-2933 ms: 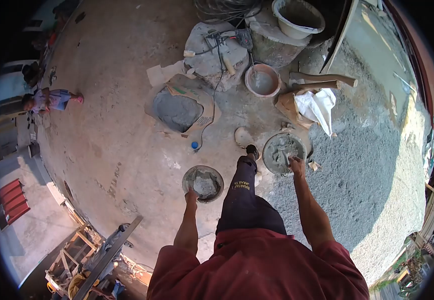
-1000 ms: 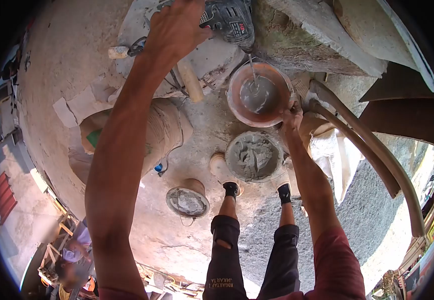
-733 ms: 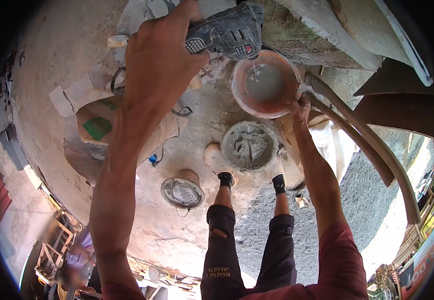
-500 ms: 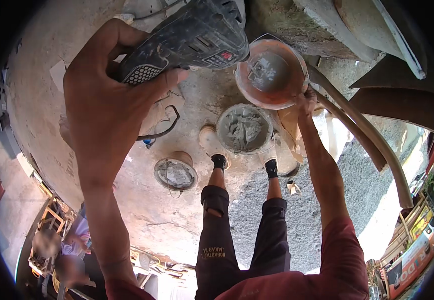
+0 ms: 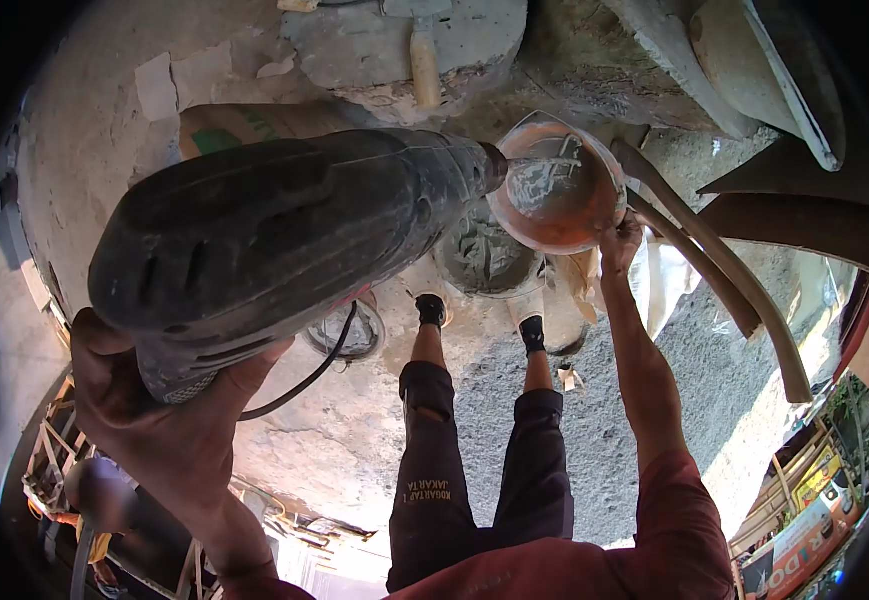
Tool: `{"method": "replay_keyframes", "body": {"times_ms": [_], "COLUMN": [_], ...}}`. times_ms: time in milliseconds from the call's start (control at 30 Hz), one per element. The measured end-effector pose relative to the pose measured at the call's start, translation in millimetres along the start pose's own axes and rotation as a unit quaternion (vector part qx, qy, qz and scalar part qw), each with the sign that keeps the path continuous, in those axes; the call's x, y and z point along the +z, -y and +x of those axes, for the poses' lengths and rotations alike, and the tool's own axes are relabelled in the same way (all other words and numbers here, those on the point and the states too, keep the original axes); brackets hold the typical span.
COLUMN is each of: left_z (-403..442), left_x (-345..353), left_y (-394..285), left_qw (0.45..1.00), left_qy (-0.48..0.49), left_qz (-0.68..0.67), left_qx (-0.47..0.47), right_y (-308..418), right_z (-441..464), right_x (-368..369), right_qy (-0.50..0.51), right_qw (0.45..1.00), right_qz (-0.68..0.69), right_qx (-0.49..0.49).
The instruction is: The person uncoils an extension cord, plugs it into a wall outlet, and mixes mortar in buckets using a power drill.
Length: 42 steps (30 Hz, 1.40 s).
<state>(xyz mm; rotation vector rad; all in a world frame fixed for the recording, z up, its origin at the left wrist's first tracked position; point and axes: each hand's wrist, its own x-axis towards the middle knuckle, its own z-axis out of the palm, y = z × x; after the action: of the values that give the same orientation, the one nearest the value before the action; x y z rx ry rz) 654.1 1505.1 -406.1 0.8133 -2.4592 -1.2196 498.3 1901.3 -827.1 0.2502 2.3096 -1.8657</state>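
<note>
My left hand [image 5: 170,400] is wrapped around the handle of a black, dusty power drill [image 5: 285,215]. The drill's chuck points right, with a thin shaft and a pale mixing paddle [image 5: 563,165] over the inside of an orange bucket [image 5: 610,200]. Grey residue coats the bucket's inner wall, and its wire handle arches at the far side. With closed fingers, my right hand [image 5: 623,240] grips the bucket's near right rim. Beneath it, partly covered, stands a second bucket of thick grey mortar [image 5: 490,255]. I cannot tell whether the paddle touches the orange bucket.
A smaller bucket [image 5: 363,335] stands behind the drill's black cord [image 5: 320,375]. A hammer [image 5: 425,60] lies on a concrete block at the back. Curved pipes [image 5: 725,270] stretch along the right, beside grey sand [image 5: 615,430]. Other people [image 5: 105,500] are at lower left.
My left hand has moved down and left and turned the drill, bringing its chuck to the orange bucket's left rim. The orange bucket has shifted slightly right and down, still in my right hand.
</note>
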Motion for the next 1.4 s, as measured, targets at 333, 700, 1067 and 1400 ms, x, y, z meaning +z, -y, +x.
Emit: {"method": "replay_keyframes", "body": {"times_ms": [333,700,1067,1400], "left_z": [-40.7,-59.0,-66.7,-67.6], "left_x": [-16.7,-16.1,-12.6,-7.4], "left_y": [1.0,5.6,14.7,20.0], "left_qw": [0.979,0.974,0.994,0.996], "left_qy": [0.001,0.037,0.026,0.004], "left_qz": [0.201,0.208,0.075,0.082], "left_qx": [0.045,0.084,0.072,0.021], "right_y": [2.5,0.8,13.2,-10.6], "right_z": [-31.8,-59.6,-74.9,-36.2], "right_x": [-2.5,1.6,2.8,5.9], "right_qy": [-0.027,-0.079,-0.110,-0.108], "right_qw": [0.996,0.986,0.981,0.993], "right_qz": [-0.071,-0.126,-0.146,0.040], "right_qx": [-0.047,-0.076,-0.071,-0.002]}}
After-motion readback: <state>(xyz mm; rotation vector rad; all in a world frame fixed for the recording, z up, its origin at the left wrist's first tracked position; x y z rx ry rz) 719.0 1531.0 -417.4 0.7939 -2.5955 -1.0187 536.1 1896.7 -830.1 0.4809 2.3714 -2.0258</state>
